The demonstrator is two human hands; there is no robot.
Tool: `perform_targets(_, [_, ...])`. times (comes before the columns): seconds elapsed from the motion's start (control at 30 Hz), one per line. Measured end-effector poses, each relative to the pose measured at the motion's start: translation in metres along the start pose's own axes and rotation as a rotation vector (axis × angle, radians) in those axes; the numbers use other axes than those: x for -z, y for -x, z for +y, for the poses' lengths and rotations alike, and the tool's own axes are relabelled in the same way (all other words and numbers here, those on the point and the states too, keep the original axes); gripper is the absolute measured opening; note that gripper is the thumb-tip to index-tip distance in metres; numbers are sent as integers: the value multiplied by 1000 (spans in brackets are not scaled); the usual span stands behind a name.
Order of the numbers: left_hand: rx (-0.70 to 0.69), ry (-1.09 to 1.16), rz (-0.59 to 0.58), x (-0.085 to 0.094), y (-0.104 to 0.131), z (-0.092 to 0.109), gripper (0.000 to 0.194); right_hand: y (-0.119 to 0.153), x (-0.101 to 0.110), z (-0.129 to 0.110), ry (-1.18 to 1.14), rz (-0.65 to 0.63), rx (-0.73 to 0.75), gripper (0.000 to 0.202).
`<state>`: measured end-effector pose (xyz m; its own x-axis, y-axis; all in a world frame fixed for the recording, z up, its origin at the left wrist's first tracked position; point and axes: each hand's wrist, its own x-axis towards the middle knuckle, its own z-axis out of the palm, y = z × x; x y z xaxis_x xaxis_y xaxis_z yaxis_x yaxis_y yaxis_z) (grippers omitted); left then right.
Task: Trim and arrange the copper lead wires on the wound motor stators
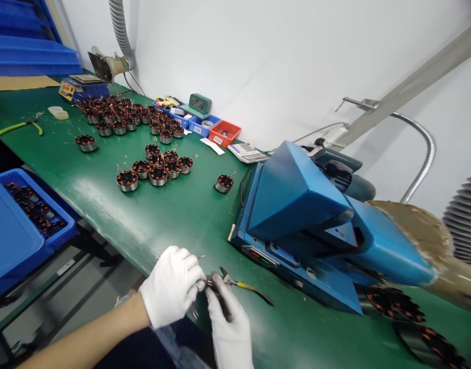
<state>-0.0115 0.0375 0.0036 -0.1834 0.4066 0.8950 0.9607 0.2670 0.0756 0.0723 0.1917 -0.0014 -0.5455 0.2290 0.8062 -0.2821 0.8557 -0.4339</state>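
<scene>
Two gloved hands meet at the near edge of the green bench [173, 215]. The left hand [172, 284] is closed around a small wound coil, mostly hidden. The right hand [228, 320] grips pliers [245, 287], jaws at the coil. A blue machine [308, 225] stands just beside them.

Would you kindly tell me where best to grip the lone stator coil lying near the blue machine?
Probably grip the stator coil by its metal outer ring, from above: it lies flat, apart from the others, and thin wire leads stick up from its copper windings.
</scene>
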Motion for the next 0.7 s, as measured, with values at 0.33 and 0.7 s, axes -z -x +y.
perform_targets(0.33, [-192,58,98,5,1,-6,6,-14,5,-34,-441,-454,-547,45])
perform_targets(0.7, [-224,139,71,3,2,-11,6,-12,22,-25,558,-158,755,26])
